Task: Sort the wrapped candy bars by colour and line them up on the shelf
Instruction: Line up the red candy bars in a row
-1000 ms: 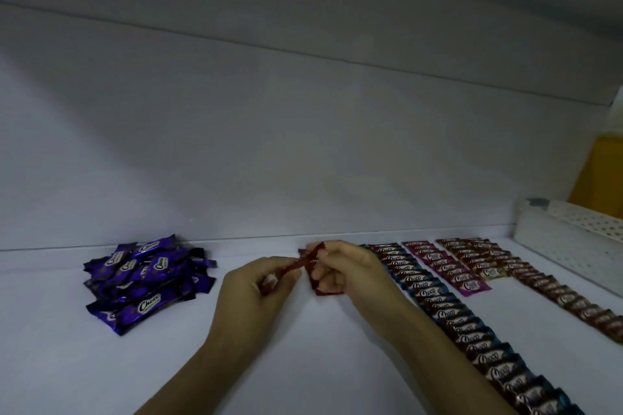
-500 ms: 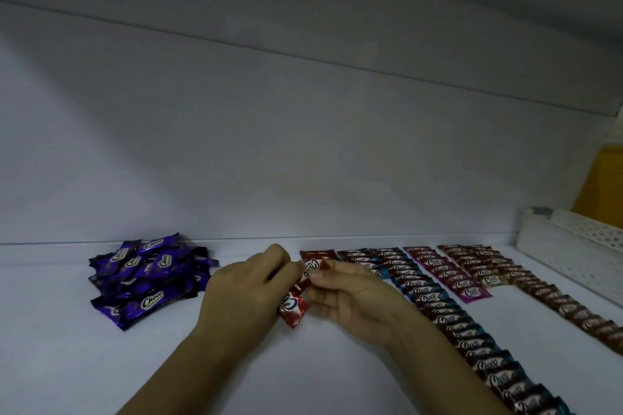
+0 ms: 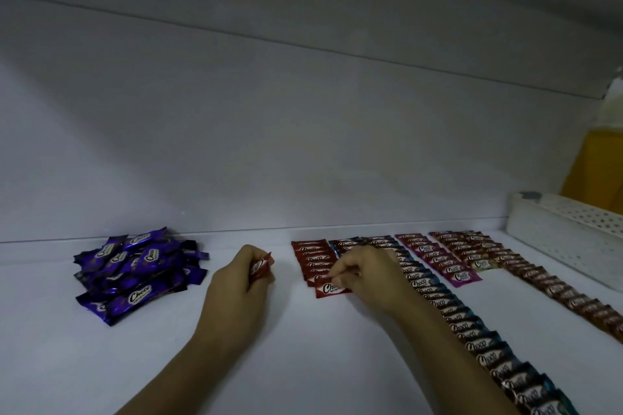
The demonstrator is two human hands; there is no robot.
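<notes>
hands have parted since half a second back: left hand (image 3: 239,283) is now over the middle of the shelf (image 3: 303,364), fingers curled round a spare red bar (image 3: 261,266) that pokes toward the back edge. right hand (image 3: 367,274) pinches a second red bar (image 3: 332,288) flat at the near end of the red row (image 3: 313,256), long axis across the shelf (label up), just left of its fingertips. right hand's nearer, so it likely finishes the placing.

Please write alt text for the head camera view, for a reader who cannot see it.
The right hand pinches a red candy bar at the near end of the red row on a white shelf; the left hand holds another red bar. Purple bars lie piled left.
</notes>
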